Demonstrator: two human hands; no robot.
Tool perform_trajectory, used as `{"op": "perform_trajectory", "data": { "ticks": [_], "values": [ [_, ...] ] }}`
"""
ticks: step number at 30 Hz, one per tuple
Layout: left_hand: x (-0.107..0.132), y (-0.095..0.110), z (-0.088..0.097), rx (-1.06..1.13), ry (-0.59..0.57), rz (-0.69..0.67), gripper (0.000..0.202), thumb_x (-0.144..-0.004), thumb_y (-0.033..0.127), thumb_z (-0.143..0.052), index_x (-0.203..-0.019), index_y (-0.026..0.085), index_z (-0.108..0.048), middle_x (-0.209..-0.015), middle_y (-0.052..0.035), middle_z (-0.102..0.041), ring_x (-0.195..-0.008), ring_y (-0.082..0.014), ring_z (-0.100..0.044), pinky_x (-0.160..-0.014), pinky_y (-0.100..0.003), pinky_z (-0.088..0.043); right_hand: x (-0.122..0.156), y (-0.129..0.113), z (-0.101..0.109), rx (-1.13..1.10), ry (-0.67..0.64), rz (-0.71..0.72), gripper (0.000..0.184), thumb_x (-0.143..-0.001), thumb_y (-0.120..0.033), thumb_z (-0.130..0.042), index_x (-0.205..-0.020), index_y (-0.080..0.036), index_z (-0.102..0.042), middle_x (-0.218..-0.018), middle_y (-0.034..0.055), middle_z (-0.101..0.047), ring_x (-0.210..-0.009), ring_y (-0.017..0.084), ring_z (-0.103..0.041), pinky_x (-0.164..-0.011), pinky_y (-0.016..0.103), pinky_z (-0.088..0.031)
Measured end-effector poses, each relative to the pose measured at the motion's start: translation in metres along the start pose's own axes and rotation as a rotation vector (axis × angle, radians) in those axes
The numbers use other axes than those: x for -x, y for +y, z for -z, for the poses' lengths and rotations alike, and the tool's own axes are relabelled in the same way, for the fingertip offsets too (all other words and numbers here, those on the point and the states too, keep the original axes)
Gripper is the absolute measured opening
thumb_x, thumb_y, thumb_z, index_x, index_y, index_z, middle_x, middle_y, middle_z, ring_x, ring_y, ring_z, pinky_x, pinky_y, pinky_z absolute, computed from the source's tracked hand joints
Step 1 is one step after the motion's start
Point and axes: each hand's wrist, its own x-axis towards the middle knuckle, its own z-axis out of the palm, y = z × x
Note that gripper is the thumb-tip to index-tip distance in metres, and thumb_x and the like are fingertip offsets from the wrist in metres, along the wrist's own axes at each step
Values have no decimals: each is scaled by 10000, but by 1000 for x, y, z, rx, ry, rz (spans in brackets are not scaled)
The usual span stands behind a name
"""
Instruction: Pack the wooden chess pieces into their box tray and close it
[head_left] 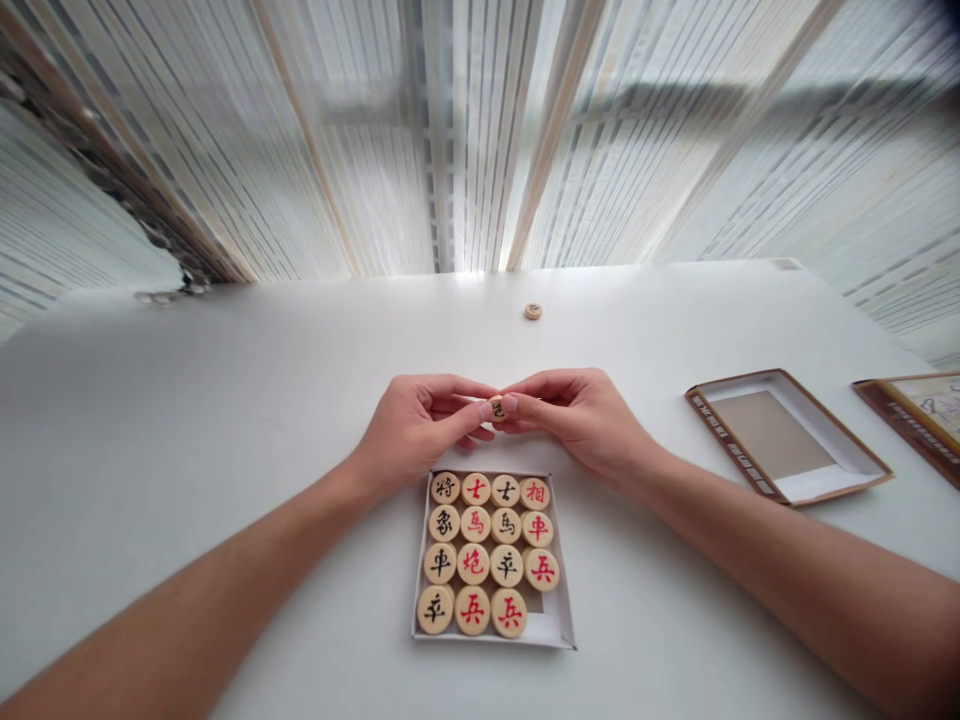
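Note:
Between the fingertips of both hands is one round wooden Chinese chess piece (pixel 498 408) with a black character, partly covered by the thumbs. My left hand (pixel 420 420) pinches it from the left, and my right hand (pixel 574 415) from the right. Just below the hands on the table lies a shallow white box (pixel 553 628) filled with rows of chess pieces (pixel 475 525), their red and black characters facing up. The lower right corner of the box holds no piece and shows its bottom.
Farther back on the white table (pixel 300 340) lies a single chess piece (pixel 532 312). To the right sit a brown-edged open box part (pixel 780 430) and a printed box lid (pixel 930 410). Striped curtains (pixel 480 130) hang behind the table's far edge.

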Motion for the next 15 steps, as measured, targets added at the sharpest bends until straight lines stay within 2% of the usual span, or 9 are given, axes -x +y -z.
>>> {"op": "perform_trajectory", "data": {
  "ticks": [3, 8, 12, 15],
  "values": [
    [-1, -1, 2, 25, -12, -16, 368, -812, 326, -885, -1121, 143, -806, -880, -95, -841, -795, -236, -814, -660, -276, -656, -1, -1, 1, -63, -17, -28, 323, -720, -399, -947, -954, -194, -859, -918, 83, -835, -825, 209, -784, -843, 353, -645],
    [-1, -3, 3, 12, -3, -45, 381, -803, 321, -892, -1128, 140, -807, -869, -96, -838, -802, -237, -809, -680, -295, -664, -2, -2, 1, -67, -55, -25, 358, -694, -346, -963, -1002, -199, -855, -962, 81, -836, -856, 210, -776, -874, 369, -635],
    [0, -3, 3, -11, -23, -70, 392, -831, 327, -871, -1170, 144, -798, -886, -103, -839, -815, -239, -809, -689, -298, -663, 0, -1, 0, -36, -71, -12, 395, -687, -363, -963, -1030, -205, -849, -962, 75, -834, -858, 219, -776, -856, 378, -634],
    [1, -4, 2, -22, -41, -103, 374, -854, 321, -853, -1184, 156, -795, -886, -92, -840, -827, -231, -812, -687, -283, -662, 1, -1, -1, -16, -74, -8, 395, -658, -373, -977, -986, -196, -848, -892, 67, -826, -810, 214, -770, -799, 356, -635]
  ]
}}
